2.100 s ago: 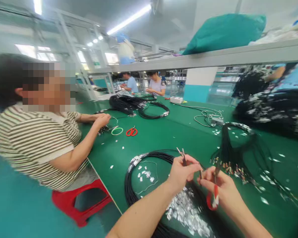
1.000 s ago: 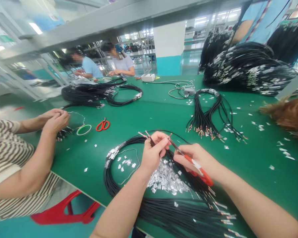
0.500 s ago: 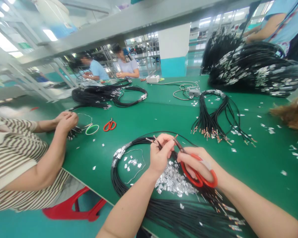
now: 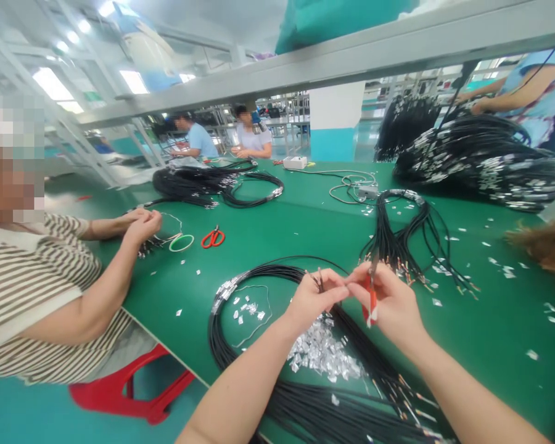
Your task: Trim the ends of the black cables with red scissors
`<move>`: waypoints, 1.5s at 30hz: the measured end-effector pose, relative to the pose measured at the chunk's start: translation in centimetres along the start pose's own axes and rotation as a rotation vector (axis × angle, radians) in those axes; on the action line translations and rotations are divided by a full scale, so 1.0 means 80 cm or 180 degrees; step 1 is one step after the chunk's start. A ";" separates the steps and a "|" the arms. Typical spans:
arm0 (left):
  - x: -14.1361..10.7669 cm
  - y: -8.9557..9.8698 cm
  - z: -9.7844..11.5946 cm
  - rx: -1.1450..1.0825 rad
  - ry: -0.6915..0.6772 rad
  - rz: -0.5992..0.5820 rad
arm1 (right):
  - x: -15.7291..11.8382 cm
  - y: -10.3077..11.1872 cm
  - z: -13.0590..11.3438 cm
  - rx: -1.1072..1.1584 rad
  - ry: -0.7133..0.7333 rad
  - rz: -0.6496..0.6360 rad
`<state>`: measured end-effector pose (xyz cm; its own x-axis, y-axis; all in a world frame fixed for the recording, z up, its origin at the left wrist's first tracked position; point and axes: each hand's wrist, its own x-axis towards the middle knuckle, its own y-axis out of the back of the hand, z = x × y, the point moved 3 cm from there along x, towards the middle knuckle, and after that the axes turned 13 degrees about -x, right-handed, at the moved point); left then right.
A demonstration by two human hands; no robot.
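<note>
My left hand (image 4: 312, 302) is closed on black cable ends, whose stripped tips poke up between the fingers. My right hand (image 4: 391, 305) is closed around red-handled scissors (image 4: 371, 299), whose dark blades point up. The fingertips of both hands meet over the table. Below them lies a heap of silvery foil scraps (image 4: 326, 348). A coiled bundle of black cables (image 4: 219, 333), wrapped with silvery tape, loops around to the left, and its loose ends with copper tips reach the lower right.
On the green table (image 4: 259, 231) are a second pair of red scissors (image 4: 213, 237), a green tape ring (image 4: 181, 242), another cable bundle (image 4: 383, 225) and a large cable pile (image 4: 481, 160). A person in a striped shirt (image 4: 41, 271) works at the left; a metal shelf beam (image 4: 305, 68) crosses above.
My right hand has turned the scissors from flat to upright, and its fingertips have come against my left hand's. The camera view has shifted, so more of the person at the left shows.
</note>
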<state>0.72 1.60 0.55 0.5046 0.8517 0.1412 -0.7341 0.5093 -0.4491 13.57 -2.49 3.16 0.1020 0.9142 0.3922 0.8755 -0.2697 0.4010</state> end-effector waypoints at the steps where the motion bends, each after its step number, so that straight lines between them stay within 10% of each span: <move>1: 0.001 0.002 0.001 -0.0041 -0.0030 0.0030 | -0.001 0.004 -0.006 -0.0143 0.0086 -0.0106; 6: 0.007 0.012 0.005 -0.0672 0.0013 -0.0015 | -0.016 0.028 -0.034 -0.0995 0.0648 -0.2262; 10: 0.005 0.006 -0.001 -0.0436 0.0173 -0.0243 | -0.004 0.056 -0.025 -0.1897 0.0297 -0.1014; 13: -0.001 -0.006 -0.009 0.0213 0.0320 -0.0306 | 0.002 0.054 -0.023 -0.1162 -0.0059 -0.0189; 17: -0.010 -0.020 -0.018 0.0901 0.0494 -0.0464 | -0.001 0.033 -0.033 -0.0094 0.0113 -0.0055; 27: -0.010 -0.018 -0.016 0.1020 0.0436 -0.0373 | -0.009 0.031 -0.044 0.0036 0.0393 -0.0258; 35: -0.012 -0.018 0.004 0.0806 -0.0720 -0.0442 | 0.007 0.027 -0.023 0.0525 -0.0234 -0.0171; 45: -0.012 -0.015 -0.004 0.0170 0.0374 -0.0354 | 0.004 0.010 -0.018 0.1475 -0.0455 -0.0483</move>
<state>1.27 0.10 0.71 0.6315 0.7711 0.0818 -0.6922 0.6082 -0.3885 13.64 -2.89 4.80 -0.0073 0.9736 0.2279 0.9997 0.0022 0.0225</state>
